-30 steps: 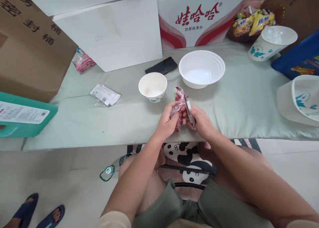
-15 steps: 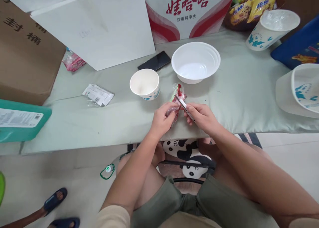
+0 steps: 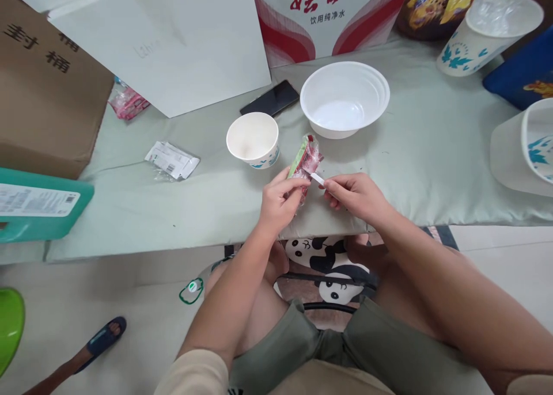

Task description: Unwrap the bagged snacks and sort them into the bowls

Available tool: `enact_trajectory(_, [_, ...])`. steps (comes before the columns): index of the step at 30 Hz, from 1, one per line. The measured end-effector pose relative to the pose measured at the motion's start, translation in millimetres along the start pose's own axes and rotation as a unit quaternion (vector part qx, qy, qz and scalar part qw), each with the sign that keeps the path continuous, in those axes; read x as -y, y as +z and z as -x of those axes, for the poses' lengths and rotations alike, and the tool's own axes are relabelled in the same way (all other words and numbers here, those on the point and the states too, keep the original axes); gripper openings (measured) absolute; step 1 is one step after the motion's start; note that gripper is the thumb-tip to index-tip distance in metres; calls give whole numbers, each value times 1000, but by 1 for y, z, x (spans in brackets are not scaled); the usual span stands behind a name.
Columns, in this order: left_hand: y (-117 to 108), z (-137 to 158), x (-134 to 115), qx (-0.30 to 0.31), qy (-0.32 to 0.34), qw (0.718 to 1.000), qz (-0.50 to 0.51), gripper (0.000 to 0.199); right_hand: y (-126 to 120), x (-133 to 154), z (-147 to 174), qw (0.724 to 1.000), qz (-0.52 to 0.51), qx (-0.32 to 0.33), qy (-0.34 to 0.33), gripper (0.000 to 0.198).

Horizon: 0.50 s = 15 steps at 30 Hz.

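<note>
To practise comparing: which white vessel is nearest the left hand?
The short cup beside the phone; the bowl, tall cup and rightmost container stand farther away.

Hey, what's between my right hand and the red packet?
The head view shows a slim white tool there, gripped by your right hand, its far end overlapping the red packet.

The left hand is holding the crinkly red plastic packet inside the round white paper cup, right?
Not inside: in the head view, the left hand holds the crinkly red plastic packet outside the round white paper cup, beside it.
</note>
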<state>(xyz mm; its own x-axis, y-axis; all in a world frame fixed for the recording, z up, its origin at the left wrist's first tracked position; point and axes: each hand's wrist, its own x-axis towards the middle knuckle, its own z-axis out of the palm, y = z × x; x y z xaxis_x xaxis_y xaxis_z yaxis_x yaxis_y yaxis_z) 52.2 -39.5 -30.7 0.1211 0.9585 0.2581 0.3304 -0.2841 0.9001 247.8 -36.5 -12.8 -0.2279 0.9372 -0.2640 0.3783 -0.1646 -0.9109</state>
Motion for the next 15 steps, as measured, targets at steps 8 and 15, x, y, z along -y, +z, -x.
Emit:
enact_trajectory(8, [-7,0,6,-102,-53,989,91,16,-9,1,6,997,75,0,-8,43])
enact_trajectory(15, [-9,-2,7,-77,-125,973,180,21,-34,-24,1,949,232,-196,-83,25])
